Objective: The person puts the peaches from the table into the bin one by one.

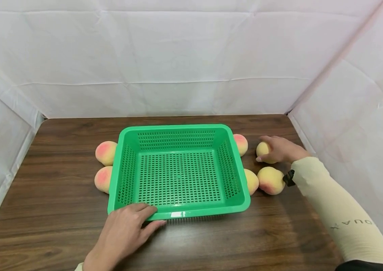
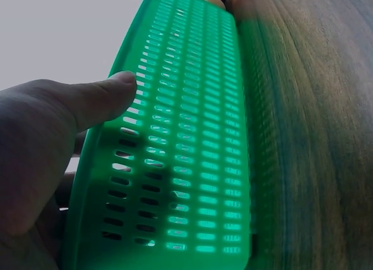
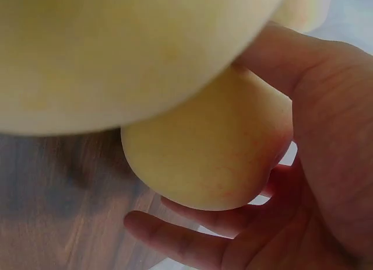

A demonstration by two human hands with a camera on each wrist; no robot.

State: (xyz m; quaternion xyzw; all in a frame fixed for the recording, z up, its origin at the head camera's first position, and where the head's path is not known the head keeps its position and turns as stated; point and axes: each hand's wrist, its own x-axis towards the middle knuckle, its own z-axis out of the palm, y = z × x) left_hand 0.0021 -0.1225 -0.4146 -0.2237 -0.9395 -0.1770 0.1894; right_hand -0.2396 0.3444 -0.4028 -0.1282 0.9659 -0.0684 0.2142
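Observation:
A green plastic basket (image 1: 178,177) with slotted walls stands in the middle of the table, and nothing lies in it. My left hand (image 1: 123,229) grips its front rim near the left corner; in the left wrist view the thumb (image 2: 116,95) presses on the outer wall. Right of the basket, my right hand (image 1: 284,149) holds a yellow peach (image 1: 262,149), its thumb and fingers curved round the fruit. Just in front of that hand lies another peach (image 1: 271,180) with a red blush, probably the large blurred peach (image 3: 105,54) filling the right wrist view's upper left.
Two peaches, one farther back (image 1: 106,152) and one nearer (image 1: 103,179), lie along the basket's left side. On its right side are a pink-topped peach (image 1: 241,144) and a yellow peach (image 1: 251,181), partly hidden by the rim. White cloth walls (image 1: 178,75) enclose the brown wooden table (image 1: 59,218).

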